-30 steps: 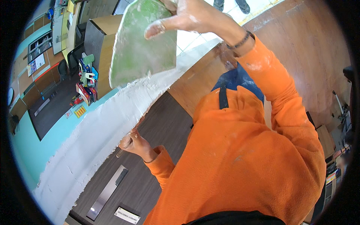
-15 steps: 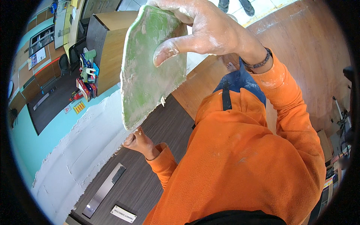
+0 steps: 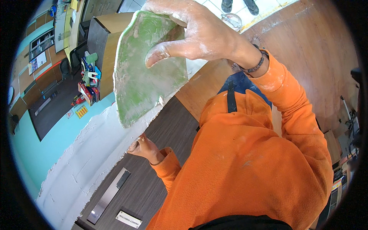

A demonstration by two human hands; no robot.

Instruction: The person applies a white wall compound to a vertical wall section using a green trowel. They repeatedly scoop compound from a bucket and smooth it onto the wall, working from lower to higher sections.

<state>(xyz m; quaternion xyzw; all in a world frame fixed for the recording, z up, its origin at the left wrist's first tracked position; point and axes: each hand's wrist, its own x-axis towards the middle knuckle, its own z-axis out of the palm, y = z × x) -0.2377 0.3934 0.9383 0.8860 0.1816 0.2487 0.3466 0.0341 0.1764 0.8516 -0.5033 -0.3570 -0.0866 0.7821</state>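
My right hand (image 3: 203,36) grips a green, plaster-smeared spreader sheet (image 3: 149,80), thumb flat on its near face and the other fingers around its top edge. The sheet's lower edge lies over a strip of fresh white plaster (image 3: 80,157) on the wall beside a dark wood-grain door. White smears cover my fingers. Lower down, my left hand (image 3: 145,149) is closed at the plaster's edge near the door; its fingertips and anything in them are hidden. A small lump of plaster (image 3: 161,100) clings to the sheet's right edge.
The dark door (image 3: 153,161) carries a metal plate with a handle (image 3: 109,195) and a white sign (image 3: 128,219). A wooden cabinet (image 3: 109,50) with boxes and small goods beside it stands at upper left. Someone's slippered feet (image 3: 239,5) show on the white tiles at the top.
My right hand has moved left and slightly up, carrying the green spreader sheet along the wall. The left hand has barely shifted.
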